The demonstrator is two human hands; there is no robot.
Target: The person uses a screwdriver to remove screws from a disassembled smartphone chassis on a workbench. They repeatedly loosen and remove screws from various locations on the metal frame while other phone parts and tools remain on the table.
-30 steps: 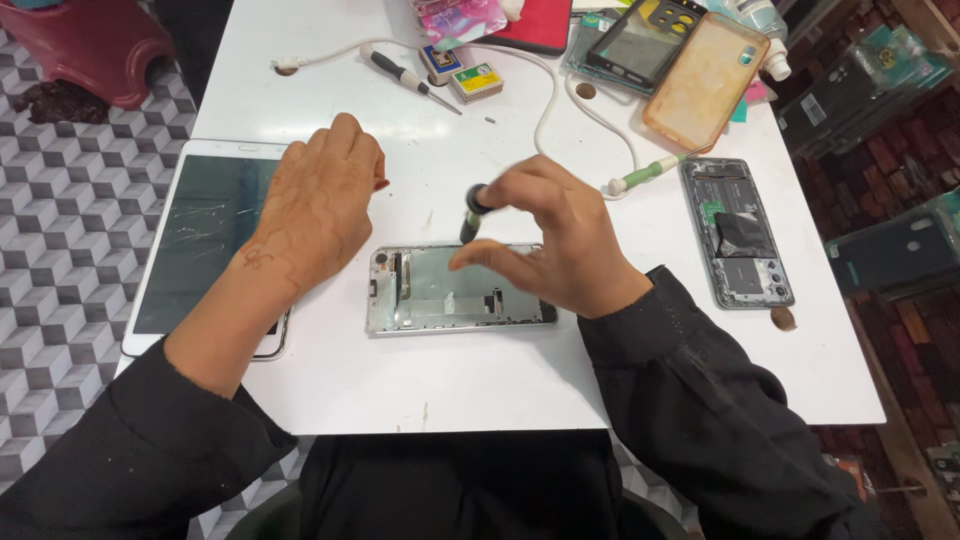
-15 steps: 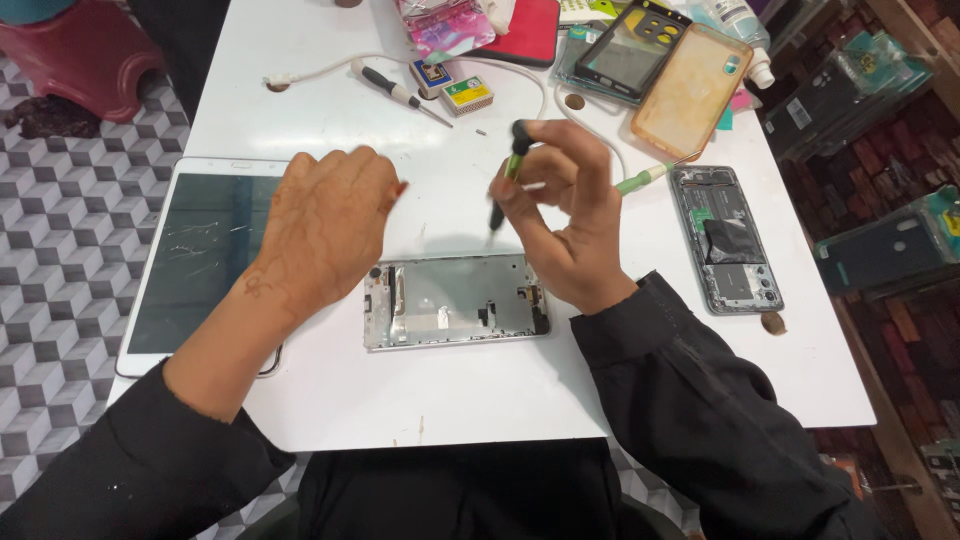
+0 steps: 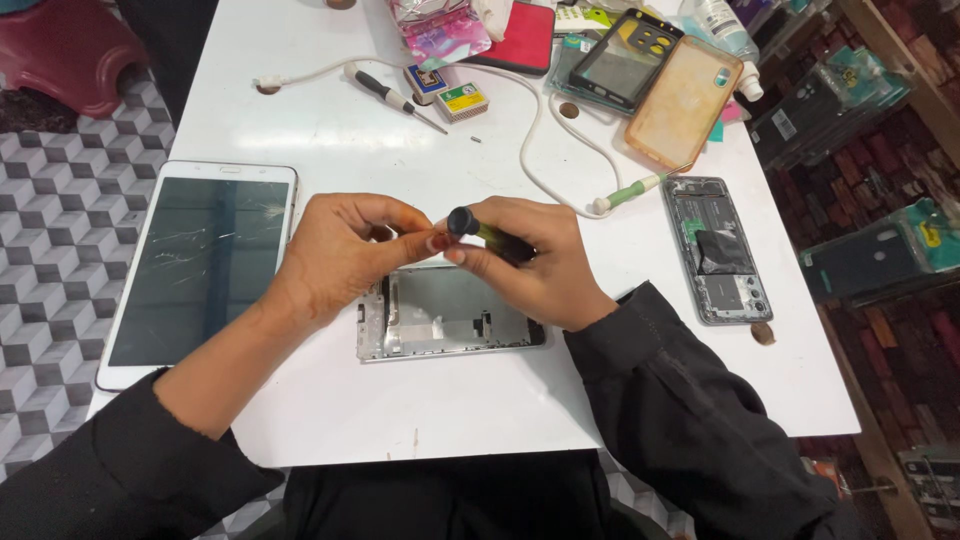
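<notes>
Black-capped screwdriver (image 3: 478,230) grasped in right hand (image 3: 540,262) grip; left hand (image 3: 345,255) fingertips pinch its tip; both above silver phone frame (image 3: 445,315) on white desk (image 3: 400,410); cracked tablet (image 3: 200,265) left.

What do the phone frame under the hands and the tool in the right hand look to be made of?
The phone frame looks like bare metal: a dull silver-grey plate with brighter edges and cut-outs. The screwdriver in the right hand seems plastic-handled: matte black round cap over a yellow-green body, though its shaft is hidden. The left hand touches the cap end.
</notes>
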